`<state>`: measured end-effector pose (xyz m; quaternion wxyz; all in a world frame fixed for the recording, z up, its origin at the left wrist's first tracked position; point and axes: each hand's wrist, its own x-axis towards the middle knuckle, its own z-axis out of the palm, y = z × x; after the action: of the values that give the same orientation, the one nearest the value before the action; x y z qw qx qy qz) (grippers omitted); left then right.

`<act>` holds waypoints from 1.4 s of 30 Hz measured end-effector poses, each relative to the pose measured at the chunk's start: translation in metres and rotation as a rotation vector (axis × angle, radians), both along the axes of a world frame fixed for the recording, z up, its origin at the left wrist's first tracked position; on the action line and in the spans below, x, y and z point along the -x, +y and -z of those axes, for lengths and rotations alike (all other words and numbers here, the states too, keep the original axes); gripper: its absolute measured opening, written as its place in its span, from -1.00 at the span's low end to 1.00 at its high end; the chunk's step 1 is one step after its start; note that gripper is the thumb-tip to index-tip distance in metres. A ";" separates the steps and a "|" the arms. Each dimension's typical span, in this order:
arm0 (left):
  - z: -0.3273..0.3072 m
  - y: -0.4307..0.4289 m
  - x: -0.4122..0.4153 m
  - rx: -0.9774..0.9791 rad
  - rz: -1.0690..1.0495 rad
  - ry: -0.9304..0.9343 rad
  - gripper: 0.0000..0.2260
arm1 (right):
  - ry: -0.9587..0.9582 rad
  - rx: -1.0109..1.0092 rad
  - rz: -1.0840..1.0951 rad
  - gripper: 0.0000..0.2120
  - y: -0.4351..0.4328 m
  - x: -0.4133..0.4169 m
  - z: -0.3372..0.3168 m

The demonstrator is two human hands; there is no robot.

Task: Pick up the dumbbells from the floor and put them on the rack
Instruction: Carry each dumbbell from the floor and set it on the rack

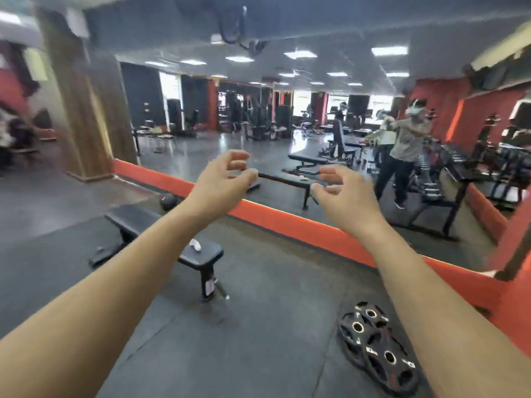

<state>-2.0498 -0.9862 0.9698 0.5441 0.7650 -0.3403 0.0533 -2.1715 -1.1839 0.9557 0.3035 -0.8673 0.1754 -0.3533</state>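
Mostly the dark floor (258, 326) lies open between the flat bench (161, 234) at the left and the orange lower edge of the mirror (230, 133). The dumbbell rack (457, 202) shows only as a blurred reflection near the mirror's right edge; which way its dumbbells (430, 192) point, I cannot tell. Weight plates (376, 346) lie on the floor at the lower right. Left hand (221, 182) and right hand (342, 193) hover, fingers loosely curled, holding nothing.

Your left hand (221, 182) and right hand (342, 193) are raised ahead, fingers loosely curled, holding nothing. A padded bench (132, 218) stands on the floor (258, 326); weight plates (376, 346) lie beneath your right forearm.
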 end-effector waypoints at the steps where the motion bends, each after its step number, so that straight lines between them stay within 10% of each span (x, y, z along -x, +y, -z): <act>1: -0.005 0.022 -0.025 0.002 -0.044 -0.019 -0.64 | -0.008 0.007 -0.051 -0.63 0.017 -0.034 -0.004; 42: 0.058 0.465 -0.816 0.120 -1.193 0.062 -0.78 | 0.070 0.041 -1.207 -0.60 0.478 -1.069 0.036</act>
<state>-1.2340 -0.5208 0.9114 0.4721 0.7932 0.1677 0.3463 -1.1029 -0.7054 0.9201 0.4278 -0.8304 -0.3445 -0.0933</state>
